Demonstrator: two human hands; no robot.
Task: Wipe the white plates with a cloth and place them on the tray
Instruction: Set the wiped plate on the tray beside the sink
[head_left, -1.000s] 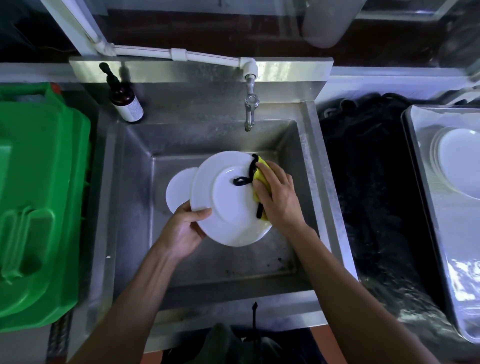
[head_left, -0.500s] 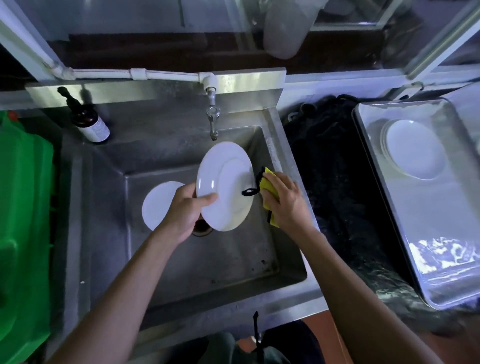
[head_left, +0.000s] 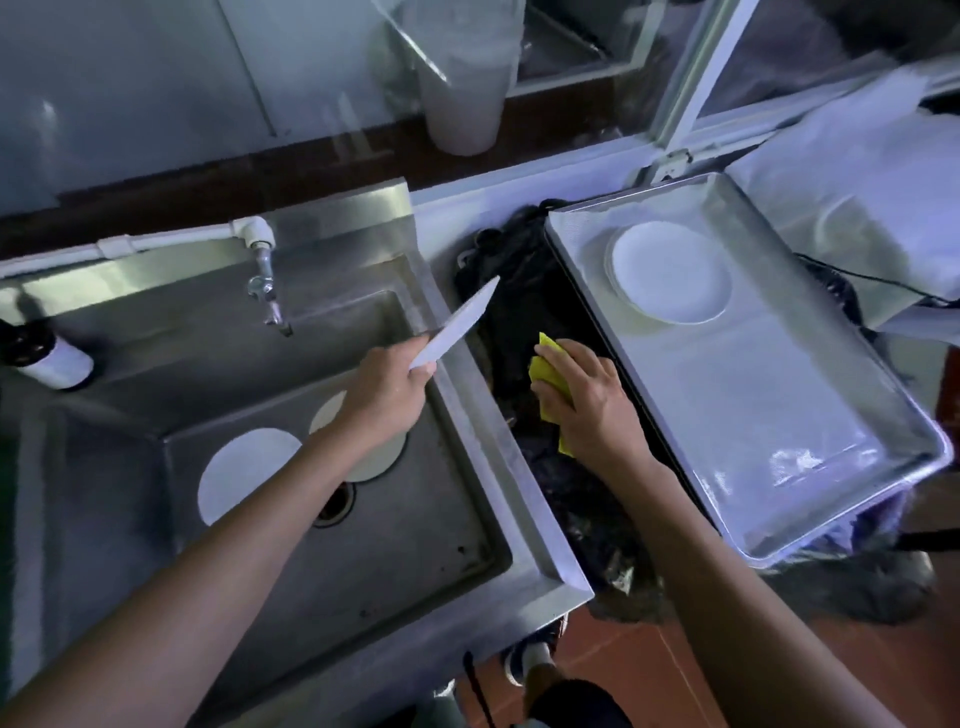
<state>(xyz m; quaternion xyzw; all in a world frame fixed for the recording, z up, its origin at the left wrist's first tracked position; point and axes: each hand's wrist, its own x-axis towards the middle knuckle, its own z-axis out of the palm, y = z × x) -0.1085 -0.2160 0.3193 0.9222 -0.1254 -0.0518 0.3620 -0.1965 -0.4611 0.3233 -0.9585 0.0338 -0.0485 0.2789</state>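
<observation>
Steel sink (head_left: 467, 415) behind; left hand (head_left: 387, 395) grips plate (head_left: 457, 325) edge-on, right hand (head_left: 587, 400) clutches cloth (head_left: 548, 371).

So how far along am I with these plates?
Done: one plate lies on the tray. In hand: your left hand holds another plate edge-on over the sink rim; your right hand grips the yellow cloth. Left: two plates in the sink.

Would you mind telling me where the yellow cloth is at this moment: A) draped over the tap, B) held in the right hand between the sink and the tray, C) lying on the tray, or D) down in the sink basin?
B: the right hand grips the yellow cloth over the dark area between the sink and the tray.
</observation>
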